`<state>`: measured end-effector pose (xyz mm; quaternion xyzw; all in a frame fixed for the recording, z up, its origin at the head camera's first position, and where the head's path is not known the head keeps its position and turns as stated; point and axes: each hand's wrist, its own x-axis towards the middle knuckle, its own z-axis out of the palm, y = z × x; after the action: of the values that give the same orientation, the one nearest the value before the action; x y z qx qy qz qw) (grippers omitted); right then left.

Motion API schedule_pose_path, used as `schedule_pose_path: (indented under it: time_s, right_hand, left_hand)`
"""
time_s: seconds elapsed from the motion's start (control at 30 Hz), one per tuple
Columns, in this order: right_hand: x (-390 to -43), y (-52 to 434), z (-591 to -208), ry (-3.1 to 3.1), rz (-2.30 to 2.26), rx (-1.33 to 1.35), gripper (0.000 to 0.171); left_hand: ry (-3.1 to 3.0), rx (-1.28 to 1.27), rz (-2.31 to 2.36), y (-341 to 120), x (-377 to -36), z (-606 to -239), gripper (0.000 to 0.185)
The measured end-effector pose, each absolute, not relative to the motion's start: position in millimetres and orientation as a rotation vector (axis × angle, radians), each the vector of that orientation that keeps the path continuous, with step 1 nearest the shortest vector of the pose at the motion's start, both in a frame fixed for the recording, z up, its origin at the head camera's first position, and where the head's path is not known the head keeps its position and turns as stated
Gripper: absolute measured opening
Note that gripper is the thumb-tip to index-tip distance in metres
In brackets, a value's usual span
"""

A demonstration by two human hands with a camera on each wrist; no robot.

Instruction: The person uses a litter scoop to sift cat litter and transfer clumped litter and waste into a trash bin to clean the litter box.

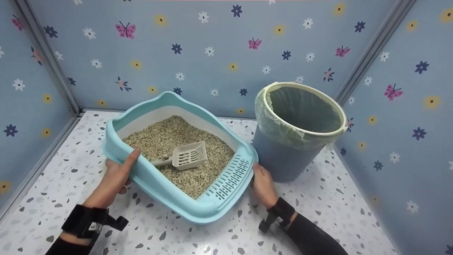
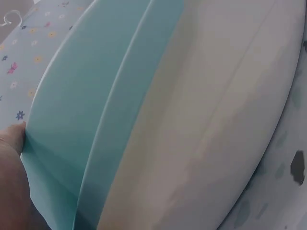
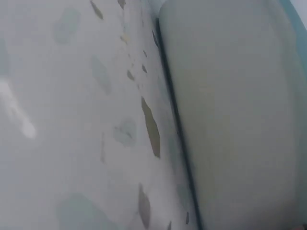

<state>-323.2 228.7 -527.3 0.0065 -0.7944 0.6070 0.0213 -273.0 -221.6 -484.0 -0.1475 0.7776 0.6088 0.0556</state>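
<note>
A light-blue and white litter box (image 1: 198, 209) stands turned at an angle, part filled with grainy tan litter (image 1: 170, 131). On the litter lies a beige slotted litter scoop (image 1: 189, 156), its handle reaching toward the near left wall. My left hand (image 1: 115, 177) grips the left rim, thumb over the top and fingers underneath. At the perforated right end, my right hand (image 1: 263, 184) holds the rim's edge; its fingers are partly hidden under it. The left wrist view shows the box's outer side (image 2: 201, 120) and my thumb at the rim. The right wrist view shows mostly tabletop and box wall (image 3: 235, 115).
A grey-blue bin (image 1: 283, 163) lined with a pale green bag (image 1: 283, 131) stands right of the litter box, close to its right corner. Flower-patterned panels (image 1: 219, 63) close in the speckled tabletop (image 1: 141, 230) at the back and both sides.
</note>
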Motion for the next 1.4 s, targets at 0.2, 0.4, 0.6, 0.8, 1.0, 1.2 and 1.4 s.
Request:
schedule_pose_path:
  time_s: [0.2, 0.4, 0.6, 0.8, 1.0, 1.2, 1.4]
  right_hand:
    - [-335, 227, -522, -2.491, 1.728, -0.085, 0.058]
    - [-327, 223, -523, -2.526, 1.638, -0.074, 0.058]
    - [-313, 228, -526, -2.486, 1.828, -0.036, 0.054]
    - [-326, 230, -521, -2.473, 1.917, -0.022, 0.050]
    - [-338, 229, -517, -2.561, 1.653, -0.086, 0.049]
    - [-330, 227, -522, -2.559, 1.554, -0.055, 0.050]
    - [-314, 229, -527, -2.541, 1.657, 0.022, 0.042]
  left_hand:
    - [2.397, -0.474, 1.783, -204, -263, -482, 0.137]
    - [2.444, -0.458, 1.761, -209, -269, -477, 0.130]
    - [2.435, -0.368, 1.802, -217, -282, -477, 0.100]
    - [2.465, -0.376, 1.800, -206, -273, -481, 0.109]
    - [2.446, -0.323, 1.870, -189, -263, -485, 0.113]
    - [2.493, -0.267, 1.901, -197, -275, -490, 0.093]
    - [2.524, -0.122, 1.928, -212, -290, -492, 0.080]
